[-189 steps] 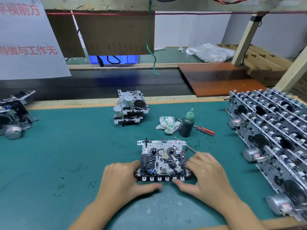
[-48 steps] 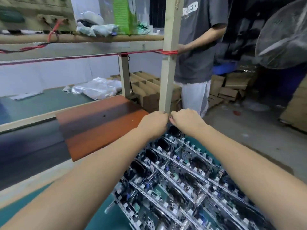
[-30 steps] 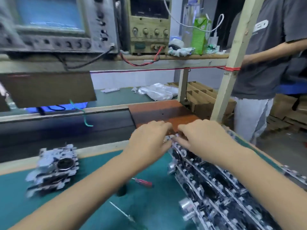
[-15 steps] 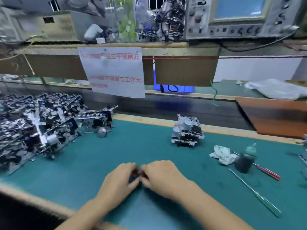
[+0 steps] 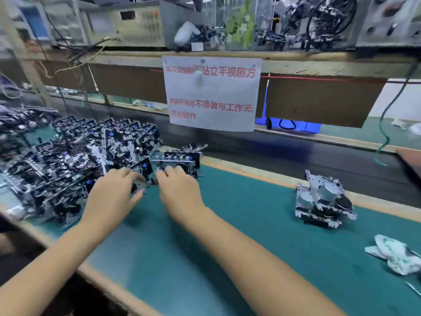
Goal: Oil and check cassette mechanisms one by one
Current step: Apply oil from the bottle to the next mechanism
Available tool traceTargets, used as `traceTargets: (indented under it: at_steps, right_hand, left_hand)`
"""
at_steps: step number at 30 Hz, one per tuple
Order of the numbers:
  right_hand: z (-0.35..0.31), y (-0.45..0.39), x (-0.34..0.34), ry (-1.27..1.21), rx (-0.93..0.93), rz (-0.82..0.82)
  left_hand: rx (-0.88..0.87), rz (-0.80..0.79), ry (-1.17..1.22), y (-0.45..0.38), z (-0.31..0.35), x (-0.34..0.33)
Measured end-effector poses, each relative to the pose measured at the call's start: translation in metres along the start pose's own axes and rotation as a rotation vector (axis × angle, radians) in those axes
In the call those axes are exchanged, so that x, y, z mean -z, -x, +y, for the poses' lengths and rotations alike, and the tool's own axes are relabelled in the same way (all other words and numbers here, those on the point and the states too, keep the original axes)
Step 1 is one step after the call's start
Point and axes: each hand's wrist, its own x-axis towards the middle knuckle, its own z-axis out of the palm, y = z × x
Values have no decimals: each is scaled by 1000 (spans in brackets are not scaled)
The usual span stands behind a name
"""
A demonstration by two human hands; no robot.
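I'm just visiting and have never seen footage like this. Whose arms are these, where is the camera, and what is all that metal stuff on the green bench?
No machine here: a person wears a camera on the head, looking down at their own arms. The left hand and right hand reach to a cassette mechanism at the edge of a big pile of mechanisms. The picture is blurred, so whether they grip it is unclear. On the green mat to the right stands a small stack of mechanisms and a crumpled cloth. A paper notice hangs above.

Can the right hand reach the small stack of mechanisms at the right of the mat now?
Probably yes: only bare green mat lies between the right hand and that stack of mechanisms.
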Motion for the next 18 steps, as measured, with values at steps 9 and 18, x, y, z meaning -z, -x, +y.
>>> traceTargets:
  at_steps: [9,18]
  right_hand:
    - [63,-55,-17,183,-95,-166]
    - [70,-40,-7,41,-21,-69]
  left_hand:
    - [-176,-119,-239,-84,18,-42]
    - [-347,-80,-291,-99,22,-35]
